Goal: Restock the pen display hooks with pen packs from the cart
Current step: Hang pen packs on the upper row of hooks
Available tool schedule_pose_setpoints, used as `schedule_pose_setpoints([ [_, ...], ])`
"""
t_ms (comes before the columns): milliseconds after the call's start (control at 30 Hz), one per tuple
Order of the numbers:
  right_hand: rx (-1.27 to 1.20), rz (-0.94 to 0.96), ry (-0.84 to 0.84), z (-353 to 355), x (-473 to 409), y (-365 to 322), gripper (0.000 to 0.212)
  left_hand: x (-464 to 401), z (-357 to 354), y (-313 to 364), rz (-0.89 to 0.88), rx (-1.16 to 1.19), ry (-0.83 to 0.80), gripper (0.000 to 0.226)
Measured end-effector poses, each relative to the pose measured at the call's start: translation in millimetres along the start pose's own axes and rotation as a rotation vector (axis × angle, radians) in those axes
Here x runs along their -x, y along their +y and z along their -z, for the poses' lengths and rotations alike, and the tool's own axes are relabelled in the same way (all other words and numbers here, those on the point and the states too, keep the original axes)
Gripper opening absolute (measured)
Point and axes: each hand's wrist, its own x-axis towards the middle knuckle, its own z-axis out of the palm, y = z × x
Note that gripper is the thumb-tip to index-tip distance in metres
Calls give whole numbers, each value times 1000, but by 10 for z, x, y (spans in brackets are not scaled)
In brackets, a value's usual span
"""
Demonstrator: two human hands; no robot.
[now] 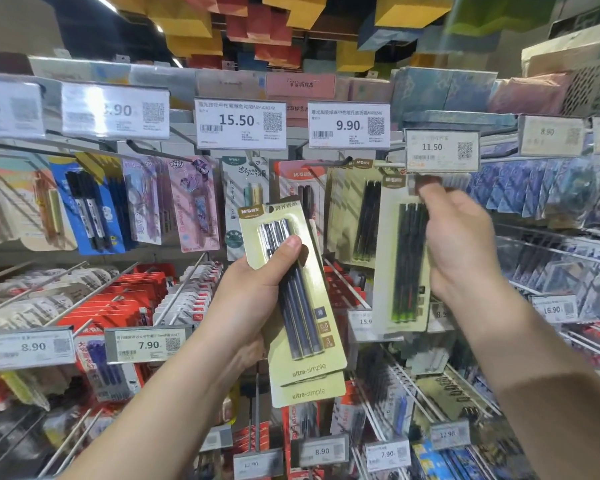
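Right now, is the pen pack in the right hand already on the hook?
Cannot tell: the right hand holds the pen pack up beneath the 11.50 tag, which hides the hook.

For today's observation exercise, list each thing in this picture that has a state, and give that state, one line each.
Left hand: grips a stack of pen packs.
Stack of pen packs: held tilted, off any hook.
Right hand: blurred, fingers on the top of a single pen pack.
Single pen pack: upright at the hook under the 11.50 price tag; whether it is threaded on cannot be told.

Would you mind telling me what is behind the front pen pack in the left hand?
A second "ultra-simple" pack sits behind the front pack, its bottom edge showing. Anything further back is covered.
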Motion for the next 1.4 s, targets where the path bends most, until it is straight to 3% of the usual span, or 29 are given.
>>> schedule_pose_setpoints([
  [167,-13,115,100,-25,-234,-98,15,25,-25,49,11,16,-9,28],
  [300,45,87,75,-20,-408,-17,10,36,-30,67,20,9,-2,32],
  [733,-148,75,-75,38,-432,14,36,16,-5,82,30,21,5,36],
  [1400,-57,-64,-65,-89,-681,99,8,12,16,114,39,17,3,37],
])
